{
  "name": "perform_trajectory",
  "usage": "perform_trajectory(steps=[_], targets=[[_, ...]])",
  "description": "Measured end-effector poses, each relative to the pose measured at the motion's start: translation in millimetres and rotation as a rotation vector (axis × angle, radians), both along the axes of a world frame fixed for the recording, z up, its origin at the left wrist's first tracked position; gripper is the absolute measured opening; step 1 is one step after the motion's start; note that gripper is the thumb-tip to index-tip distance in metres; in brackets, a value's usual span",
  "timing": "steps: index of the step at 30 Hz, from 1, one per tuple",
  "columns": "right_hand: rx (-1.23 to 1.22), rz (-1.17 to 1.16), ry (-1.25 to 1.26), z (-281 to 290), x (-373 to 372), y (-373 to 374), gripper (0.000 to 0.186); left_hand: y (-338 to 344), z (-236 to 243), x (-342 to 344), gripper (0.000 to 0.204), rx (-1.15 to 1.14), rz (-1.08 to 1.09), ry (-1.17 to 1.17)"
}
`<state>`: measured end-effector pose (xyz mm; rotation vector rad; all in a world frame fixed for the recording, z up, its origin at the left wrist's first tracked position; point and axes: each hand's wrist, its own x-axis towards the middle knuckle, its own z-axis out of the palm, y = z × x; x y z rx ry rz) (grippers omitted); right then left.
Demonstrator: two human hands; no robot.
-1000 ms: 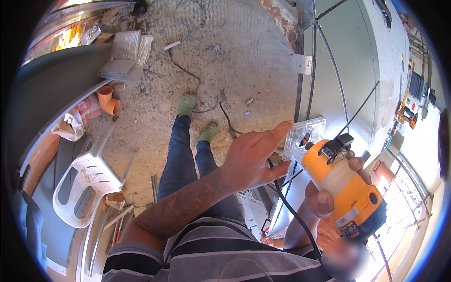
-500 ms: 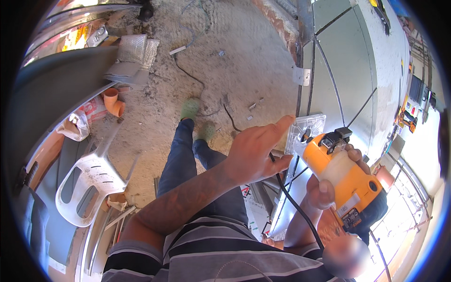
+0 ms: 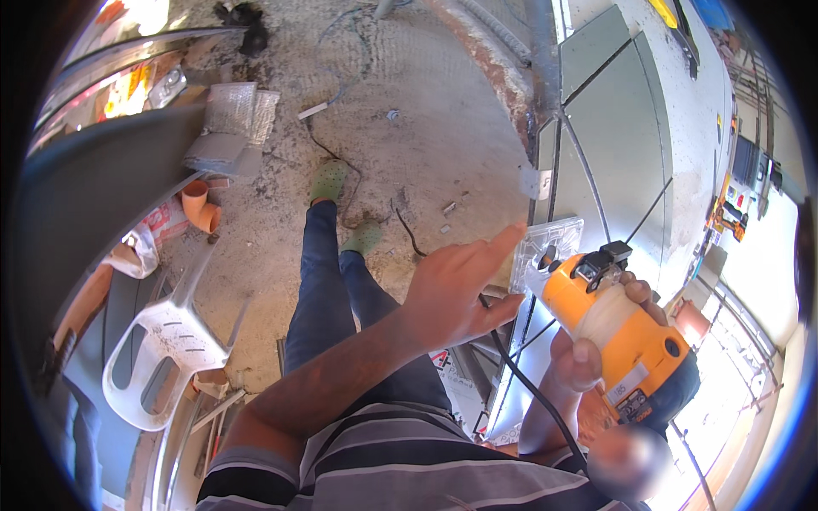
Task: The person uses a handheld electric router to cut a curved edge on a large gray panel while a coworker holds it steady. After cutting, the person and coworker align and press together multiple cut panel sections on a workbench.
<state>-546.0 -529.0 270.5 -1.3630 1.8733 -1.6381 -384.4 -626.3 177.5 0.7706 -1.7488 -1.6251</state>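
My right hand (image 3: 579, 362) grips a yellow-orange trim router (image 3: 609, 328) by its body, fingers and thumb wrapped round it. The router lies tilted, and its clear plastic base (image 3: 545, 243) rests at the near edge of a grey-green panel (image 3: 618, 136) with dark grooves. My left hand (image 3: 456, 285) is beside the base, index finger stretched out and thumb apart. Its fingertips reach the rim of the base; whether they press on it I cannot tell. A black cord (image 3: 532, 387) passes by the left thumb and runs down toward my body.
A white plastic chair (image 3: 162, 353) lies tipped at the left, below an orange pipe elbow (image 3: 200, 207) and bubble wrap (image 3: 230, 119). A thin cable (image 3: 336, 162) trails over the rough floor by my feet. Tools (image 3: 733, 217) lie at the far right.
My feet have stepped forward and the view has shifted. The router and both hands have moved forward along the panel edge, closer to the small white tab. The right hand keeps its grip.
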Motion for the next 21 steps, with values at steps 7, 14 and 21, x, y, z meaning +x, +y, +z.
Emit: perform_trajectory(steps=[7,14,21], targets=[[-0.019,0.026,-0.048,-2.1,-0.8,3.3,0.088,-6.2,-5.7,-0.3,0.092,-0.036,-0.012,0.070],[0.008,0.103,-0.027,3.6,-4.5,-11.4,0.089,-17.7,-5.0,-1.1,0.092,-0.021,-0.021,0.088],[0.021,0.028,-0.054,4.1,-2.0,-14.8,0.091,-25.2,-3.6,-3.0,0.091,-0.023,-0.008,0.103]])
